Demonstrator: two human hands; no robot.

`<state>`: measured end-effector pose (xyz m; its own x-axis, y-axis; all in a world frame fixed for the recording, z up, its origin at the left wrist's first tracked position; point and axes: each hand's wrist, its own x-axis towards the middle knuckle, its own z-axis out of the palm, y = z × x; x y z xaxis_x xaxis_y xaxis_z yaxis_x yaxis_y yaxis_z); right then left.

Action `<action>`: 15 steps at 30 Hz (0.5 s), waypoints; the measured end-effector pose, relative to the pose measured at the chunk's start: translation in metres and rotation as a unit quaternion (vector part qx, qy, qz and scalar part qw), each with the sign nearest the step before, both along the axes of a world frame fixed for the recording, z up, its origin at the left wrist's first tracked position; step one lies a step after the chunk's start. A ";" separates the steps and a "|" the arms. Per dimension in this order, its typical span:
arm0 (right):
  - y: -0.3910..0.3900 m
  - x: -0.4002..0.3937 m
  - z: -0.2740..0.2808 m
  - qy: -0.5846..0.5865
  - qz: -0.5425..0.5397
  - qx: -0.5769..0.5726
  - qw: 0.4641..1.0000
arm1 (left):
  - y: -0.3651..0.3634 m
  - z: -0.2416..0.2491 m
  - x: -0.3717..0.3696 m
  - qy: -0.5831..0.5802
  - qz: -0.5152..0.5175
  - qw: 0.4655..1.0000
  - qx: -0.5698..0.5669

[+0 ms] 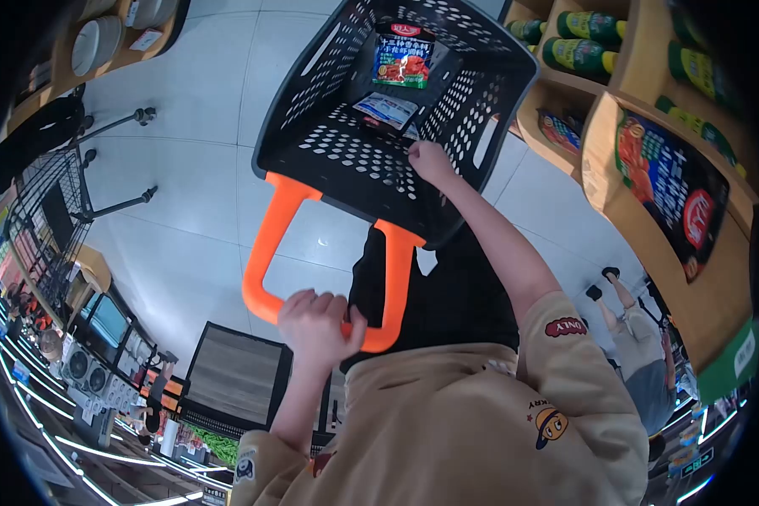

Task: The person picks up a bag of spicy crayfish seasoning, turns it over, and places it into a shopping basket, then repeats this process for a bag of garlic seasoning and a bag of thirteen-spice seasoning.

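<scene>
A black perforated shopping basket (346, 181) with an orange pull handle (266, 240) stands in front of me. My left hand (320, 325) is wrapped round the lower bar of that handle. Inside the basket, my right hand (431, 162) is closed near the right wall; a thin dark strip shows by its fingers, and I cannot make out what it grips. A blue and red seasoning packet (402, 61) with a crayfish picture leans at the basket's far end. Closer to my right hand lies a flat white and blue packet (386, 110).
Wooden shelves (599, 156) with green-labelled bottles (578, 55) and a large seasoning packet display (675, 181) rise at the right. A black wire cart (46, 202) stands left on the tiled floor (185, 194). Another person (641, 346) is behind at the right.
</scene>
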<state>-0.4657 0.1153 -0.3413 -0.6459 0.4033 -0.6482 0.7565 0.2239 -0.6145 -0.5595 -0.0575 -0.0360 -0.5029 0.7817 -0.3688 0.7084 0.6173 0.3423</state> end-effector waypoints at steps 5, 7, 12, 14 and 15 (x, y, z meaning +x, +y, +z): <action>0.006 -0.035 -0.092 -0.038 -0.012 0.008 0.999 | -0.004 -0.009 -0.003 -0.013 0.005 1.000 -0.010; 0.001 -0.041 -0.119 -0.127 0.081 0.054 0.987 | -0.010 -0.009 -0.003 -0.026 -0.016 0.999 -0.042; -0.020 -0.049 -0.160 -0.156 0.186 0.109 0.964 | -0.009 -0.017 -0.006 -0.034 0.002 0.999 -0.040; -0.027 -0.052 -0.173 -0.167 0.242 0.042 0.955 | -0.008 -0.020 -0.008 -0.037 0.005 0.999 -0.004; -0.030 -0.053 -0.179 -0.175 0.294 -0.021 0.939 | -0.009 -0.022 -0.008 -0.040 0.006 0.999 -0.006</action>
